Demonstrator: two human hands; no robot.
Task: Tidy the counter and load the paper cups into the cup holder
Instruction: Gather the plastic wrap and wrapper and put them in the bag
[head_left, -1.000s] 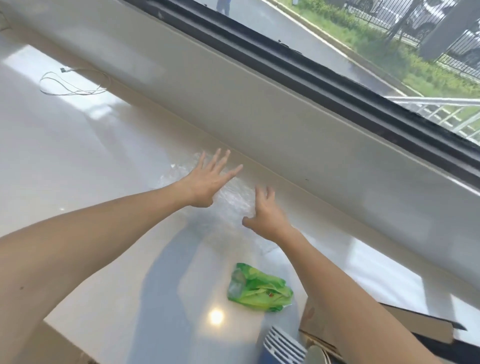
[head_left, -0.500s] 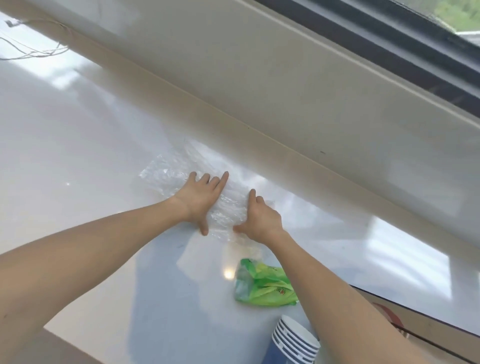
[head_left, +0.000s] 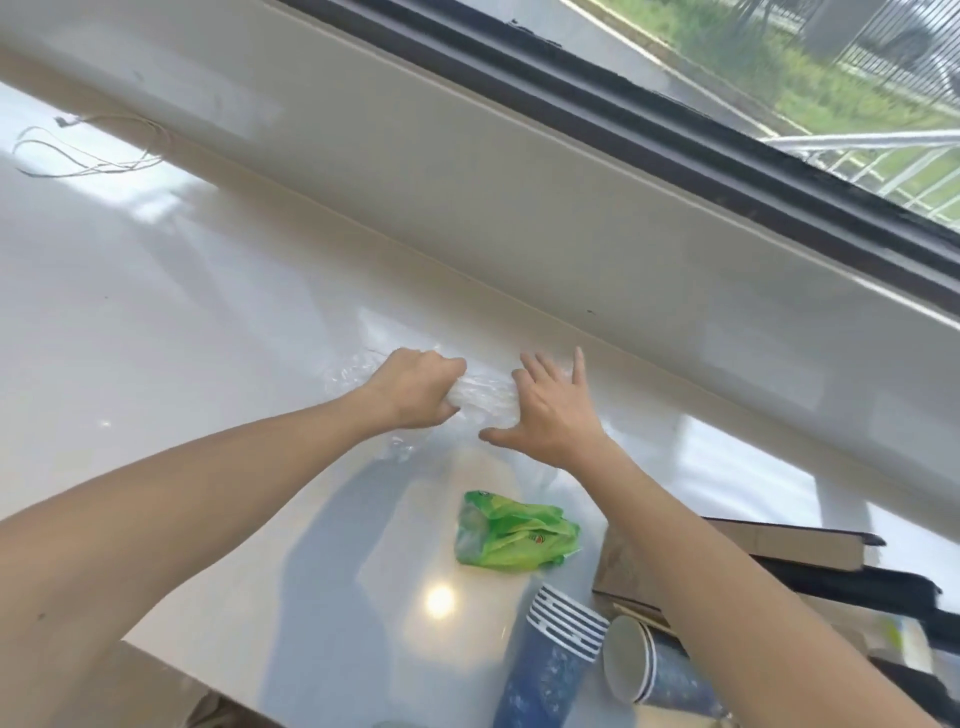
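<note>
**Glossy white desk below window: contents**

White desk, back edge under the window sill.
- Clear plastic wrap: near back edge, bunched.
- Left hand: fist closed on the wrap.
- Right hand: fingers spread, flat, touching the wrap.
- Green wrapper: crumpled, nearer front.
- Blue paper cups: two stacks, front right, beside cardboard box.
- Thin cable: far left corner.
</note>
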